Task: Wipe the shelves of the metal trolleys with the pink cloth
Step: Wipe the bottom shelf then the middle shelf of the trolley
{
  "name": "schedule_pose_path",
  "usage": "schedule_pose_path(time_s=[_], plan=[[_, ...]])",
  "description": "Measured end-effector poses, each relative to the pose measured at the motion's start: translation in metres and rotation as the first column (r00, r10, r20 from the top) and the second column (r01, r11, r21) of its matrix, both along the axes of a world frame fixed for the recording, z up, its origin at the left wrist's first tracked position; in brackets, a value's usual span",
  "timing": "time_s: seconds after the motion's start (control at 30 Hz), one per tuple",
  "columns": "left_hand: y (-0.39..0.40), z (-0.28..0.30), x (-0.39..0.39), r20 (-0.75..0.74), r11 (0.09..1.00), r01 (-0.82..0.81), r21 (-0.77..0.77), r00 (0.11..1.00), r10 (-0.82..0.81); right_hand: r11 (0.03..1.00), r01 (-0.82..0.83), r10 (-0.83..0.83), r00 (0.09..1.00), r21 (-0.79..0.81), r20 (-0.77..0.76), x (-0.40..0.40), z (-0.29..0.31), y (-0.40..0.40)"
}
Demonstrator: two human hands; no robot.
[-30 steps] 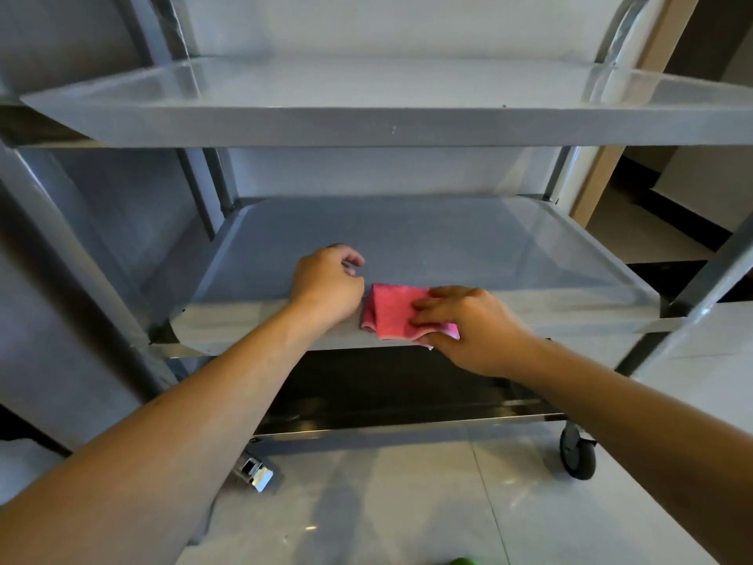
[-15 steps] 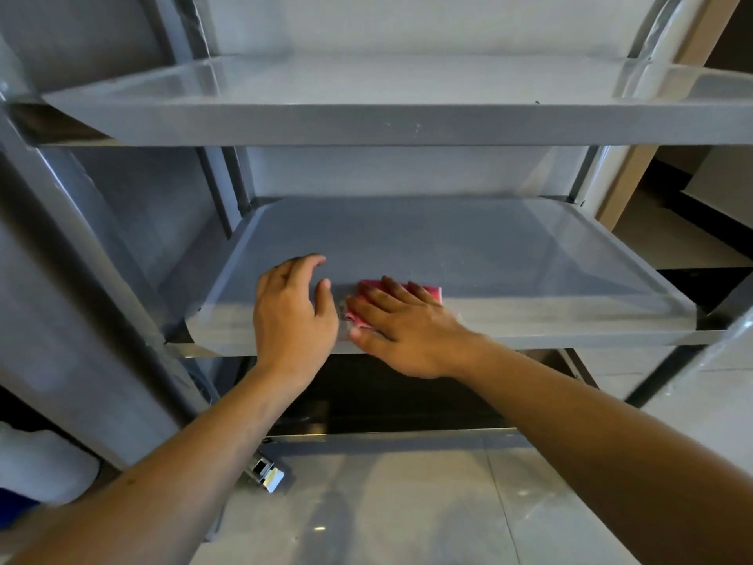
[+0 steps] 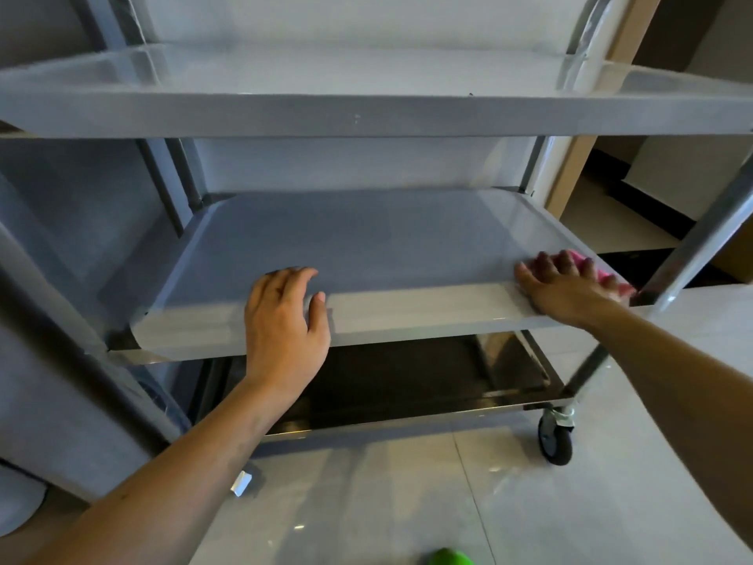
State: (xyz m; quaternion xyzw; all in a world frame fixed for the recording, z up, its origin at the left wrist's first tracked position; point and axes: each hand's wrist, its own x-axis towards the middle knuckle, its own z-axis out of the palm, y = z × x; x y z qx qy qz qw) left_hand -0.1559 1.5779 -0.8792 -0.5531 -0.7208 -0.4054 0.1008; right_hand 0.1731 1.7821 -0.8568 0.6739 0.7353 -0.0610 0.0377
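Note:
A metal trolley with three shelves fills the view. Its middle shelf (image 3: 366, 246) is grey and bare. My left hand (image 3: 285, 324) lies flat over the shelf's front rim, left of centre, holding nothing. My right hand (image 3: 570, 285) presses the pink cloth (image 3: 607, 275) onto the shelf's front right corner; only a pink edge shows beyond my fingers. The top shelf (image 3: 366, 116) runs across above. The dark bottom shelf (image 3: 407, 377) sits below.
A second trolley's frame (image 3: 61, 279) stands close on the left. A black caster wheel (image 3: 556, 440) sits at the lower right on the pale tiled floor (image 3: 407, 503). A green object (image 3: 450, 558) shows at the bottom edge. A wooden door frame (image 3: 591, 136) is behind right.
My right hand has slid the pink cloth from the middle of the front rim to the front right corner. My left hand has stayed flat on the rim.

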Motion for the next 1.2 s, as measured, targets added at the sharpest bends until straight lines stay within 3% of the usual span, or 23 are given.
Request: schedule_pose_path(time_s=[0.23, 0.43, 0.53, 0.7, 0.93, 1.2], plan=[[-0.016, 0.001, -0.012, 0.006, 0.994, 0.006, 0.107, 1.000, -0.007, 0.916, -0.401, 0.401, 0.906, 0.028, -0.137, -0.173, -0.006, -0.083], [-0.053, 0.051, -0.056, 0.074, 0.949, -0.170, 0.265, 0.985, 0.156, 0.637, -0.767, 0.762, 0.641, -0.076, -0.087, -0.328, 0.000, -0.170], [-0.073, 0.070, -0.069, 0.010, 0.943, -0.181, 0.279, 0.983, 0.185, 0.548, -0.835, 0.825, 0.549, -0.048, -0.133, -0.372, 0.008, -0.201], [-0.089, 0.073, -0.076, -0.015, 0.942, -0.213, 0.259, 0.974, 0.224, 0.503, -0.864, 0.855, 0.499, -0.009, -0.139, -0.386, 0.020, -0.193], [-0.057, 0.046, -0.035, -0.042, 0.980, -0.085, 0.178, 0.995, 0.094, 0.806, -0.587, 0.590, 0.784, 0.079, -0.194, -0.269, 0.005, -0.061], [0.026, 0.032, 0.046, -0.084, 0.972, 0.038, -0.232, 0.995, -0.059, 0.986, -0.161, 0.165, 0.981, 0.041, -0.103, -0.036, -0.006, 0.045]])
